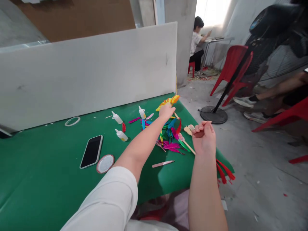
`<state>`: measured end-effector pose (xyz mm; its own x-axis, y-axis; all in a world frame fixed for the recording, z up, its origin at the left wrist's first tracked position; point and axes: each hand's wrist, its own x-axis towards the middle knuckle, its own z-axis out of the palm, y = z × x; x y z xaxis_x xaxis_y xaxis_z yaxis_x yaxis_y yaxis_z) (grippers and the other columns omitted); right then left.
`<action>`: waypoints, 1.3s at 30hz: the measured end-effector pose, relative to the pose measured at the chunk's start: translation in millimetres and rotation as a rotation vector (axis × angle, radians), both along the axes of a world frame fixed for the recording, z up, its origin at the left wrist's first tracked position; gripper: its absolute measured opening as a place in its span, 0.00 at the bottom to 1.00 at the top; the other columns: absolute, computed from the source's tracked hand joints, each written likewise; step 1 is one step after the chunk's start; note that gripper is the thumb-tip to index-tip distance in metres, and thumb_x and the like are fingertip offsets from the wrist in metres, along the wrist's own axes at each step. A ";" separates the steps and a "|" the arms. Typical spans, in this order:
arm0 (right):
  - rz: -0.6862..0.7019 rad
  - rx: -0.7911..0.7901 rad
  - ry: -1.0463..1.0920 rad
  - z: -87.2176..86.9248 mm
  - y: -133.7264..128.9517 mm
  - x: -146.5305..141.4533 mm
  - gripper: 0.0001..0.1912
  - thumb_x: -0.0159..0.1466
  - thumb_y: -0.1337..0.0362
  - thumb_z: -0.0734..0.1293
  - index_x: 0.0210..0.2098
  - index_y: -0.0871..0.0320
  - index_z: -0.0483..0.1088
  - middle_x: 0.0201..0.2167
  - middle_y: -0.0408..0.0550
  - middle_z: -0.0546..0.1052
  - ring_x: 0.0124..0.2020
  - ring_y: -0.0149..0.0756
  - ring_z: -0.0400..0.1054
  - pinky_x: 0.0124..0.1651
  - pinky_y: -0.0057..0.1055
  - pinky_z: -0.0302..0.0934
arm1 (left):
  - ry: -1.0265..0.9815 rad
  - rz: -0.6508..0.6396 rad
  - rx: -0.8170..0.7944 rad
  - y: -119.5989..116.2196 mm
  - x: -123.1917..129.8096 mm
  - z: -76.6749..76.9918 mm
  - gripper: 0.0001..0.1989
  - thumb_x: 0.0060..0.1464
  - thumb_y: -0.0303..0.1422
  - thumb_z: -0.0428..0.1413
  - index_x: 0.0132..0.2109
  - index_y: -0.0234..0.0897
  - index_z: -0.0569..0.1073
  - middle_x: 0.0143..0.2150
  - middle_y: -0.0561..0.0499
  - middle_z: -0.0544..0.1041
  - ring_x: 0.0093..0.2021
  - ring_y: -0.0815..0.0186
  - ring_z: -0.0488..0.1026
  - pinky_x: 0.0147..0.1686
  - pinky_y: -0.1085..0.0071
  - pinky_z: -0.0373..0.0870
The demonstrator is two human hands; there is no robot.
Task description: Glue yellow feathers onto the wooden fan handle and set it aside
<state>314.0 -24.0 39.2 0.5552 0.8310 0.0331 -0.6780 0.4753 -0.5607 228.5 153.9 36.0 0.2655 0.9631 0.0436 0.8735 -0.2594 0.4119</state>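
Observation:
At the table's far right corner my left hand (167, 110) is closed at a yellow and orange feather fan (176, 99); its fingertips are partly hidden behind the hand. Over the right edge I hold up my right hand (204, 138), fingers curled and pinched together; whatever may be in them does not show. Loose coloured feathers (171, 146) in magenta, blue and green lie between the two arms. A wooden stick handle (190, 147) and a pale wooden piece (187, 130) rest beside my right hand. Nearer me are tweezers (163, 164).
Small white glue bottles (117, 117) stand or lean on the green table (48, 179). Left of my arm are a phone (91, 151), a round lid (105, 163) and a tape ring (72, 121). A white board (96, 70) borders the back. Red tassels (225, 171) hang at the right edge.

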 end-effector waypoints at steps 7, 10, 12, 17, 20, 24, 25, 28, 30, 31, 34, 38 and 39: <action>-0.002 0.003 -0.014 -0.4 -0.8 0.1 0.17 0.46 0.53 0.74 0.24 0.58 0.67 0.14 0.33 0.63 0.17 0.19 0.57 0.20 0.18 0.54 | 0.041 0.063 -0.020 18.6 39.9 -31.9 0.15 0.52 0.35 0.49 0.45 0.32 0.68 0.42 0.40 0.75 0.44 0.56 0.72 0.39 0.67 0.67; -0.018 0.036 -0.045 -1.0 -0.7 1.3 0.17 0.46 0.55 0.74 0.23 0.58 0.64 0.15 0.33 0.64 0.17 0.19 0.58 0.21 0.18 0.54 | 0.061 0.086 -0.028 23.0 46.2 -36.1 0.15 0.52 0.34 0.50 0.46 0.31 0.67 0.43 0.39 0.74 0.44 0.55 0.72 0.39 0.65 0.68; -0.026 0.054 -0.056 -0.7 -1.2 3.1 0.19 0.46 0.55 0.74 0.22 0.58 0.62 0.15 0.32 0.63 0.17 0.19 0.58 0.20 0.18 0.53 | 0.074 0.097 -0.028 27.0 46.5 -37.9 0.15 0.52 0.33 0.50 0.46 0.32 0.67 0.43 0.38 0.74 0.45 0.55 0.72 0.39 0.65 0.68; -0.031 0.076 -0.017 1.5 -3.6 8.2 0.20 0.47 0.53 0.73 0.23 0.58 0.60 0.15 0.32 0.63 0.17 0.18 0.57 0.20 0.16 0.53 | 0.115 0.142 -0.028 39.2 38.9 -42.7 0.16 0.53 0.33 0.49 0.49 0.33 0.65 0.44 0.38 0.74 0.45 0.54 0.72 0.38 0.64 0.69; -0.035 0.077 0.004 2.2 -3.9 9.2 0.20 0.47 0.53 0.73 0.23 0.58 0.60 0.15 0.32 0.64 0.17 0.19 0.57 0.19 0.17 0.53 | 0.138 0.145 -0.025 44.8 34.3 -44.3 0.17 0.54 0.34 0.48 0.50 0.33 0.64 0.43 0.38 0.74 0.44 0.54 0.72 0.38 0.64 0.69; -0.040 0.050 -0.006 2.5 -3.4 8.5 0.19 0.45 0.53 0.74 0.23 0.58 0.62 0.15 0.33 0.65 0.17 0.19 0.58 0.19 0.17 0.54 | 0.165 0.095 0.005 42.8 29.0 -43.9 0.18 0.58 0.38 0.44 0.51 0.32 0.65 0.42 0.38 0.74 0.44 0.55 0.72 0.39 0.64 0.68; -0.052 0.032 -0.014 2.4 -3.4 8.5 0.19 0.45 0.54 0.74 0.23 0.58 0.64 0.15 0.33 0.65 0.17 0.19 0.59 0.19 0.17 0.54 | 0.173 0.067 0.017 40.1 26.6 -44.0 0.18 0.58 0.38 0.43 0.49 0.32 0.67 0.41 0.38 0.74 0.43 0.55 0.72 0.39 0.64 0.68; -0.104 -0.042 -0.040 2.0 -3.6 9.2 0.17 0.43 0.56 0.75 0.24 0.59 0.68 0.15 0.34 0.67 0.17 0.19 0.60 0.19 0.17 0.55 | 0.196 -0.070 0.065 27.5 14.4 -45.4 0.18 0.59 0.37 0.41 0.43 0.33 0.72 0.39 0.41 0.74 0.43 0.57 0.72 0.41 0.65 0.68; -0.123 -0.077 -0.048 1.7 -3.8 10.3 0.17 0.42 0.57 0.75 0.25 0.59 0.69 0.16 0.35 0.68 0.17 0.19 0.61 0.19 0.17 0.56 | 0.207 -0.189 0.099 17.1 2.3 -46.9 0.17 0.59 0.37 0.42 0.40 0.34 0.74 0.40 0.42 0.74 0.44 0.58 0.71 0.43 0.66 0.67; -0.128 -0.085 -0.050 1.5 -3.9 10.8 0.16 0.42 0.57 0.75 0.25 0.59 0.70 0.16 0.35 0.68 0.18 0.19 0.61 0.19 0.17 0.56 | 0.212 -0.253 0.111 12.0 -4.8 -47.4 0.17 0.58 0.36 0.43 0.40 0.35 0.75 0.41 0.43 0.74 0.44 0.59 0.71 0.44 0.67 0.67; -0.129 -0.091 -0.073 1.4 -4.6 12.6 0.15 0.43 0.57 0.75 0.24 0.59 0.70 0.16 0.36 0.68 0.18 0.19 0.61 0.19 0.17 0.56 | 0.224 -0.437 0.120 -0.9 -28.3 -47.7 0.13 0.56 0.34 0.47 0.42 0.38 0.75 0.44 0.48 0.74 0.46 0.65 0.70 0.48 0.72 0.65; -0.153 -0.141 -0.162 1.0 -6.2 14.5 0.11 0.46 0.59 0.73 0.25 0.58 0.71 0.17 0.37 0.70 0.17 0.21 0.62 0.19 0.19 0.57 | 0.256 -0.558 0.139 -11.2 -59.5 -46.5 0.15 0.55 0.29 0.47 0.47 0.40 0.72 0.49 0.50 0.72 0.49 0.66 0.68 0.51 0.72 0.63; -0.165 -0.167 -0.194 0.5 -6.6 14.9 0.11 0.47 0.59 0.72 0.26 0.58 0.71 0.18 0.38 0.71 0.18 0.21 0.63 0.19 0.19 0.58 | 0.266 -0.564 0.147 -12.9 -65.9 -46.2 0.15 0.55 0.28 0.47 0.48 0.39 0.72 0.50 0.49 0.72 0.50 0.66 0.68 0.52 0.71 0.63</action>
<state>328.9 -30.6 39.7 0.6800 0.7329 0.0221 -0.4717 0.4603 -0.7521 162.6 140.9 -10.3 0.7496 0.6614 0.0275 0.6539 -0.7462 0.1249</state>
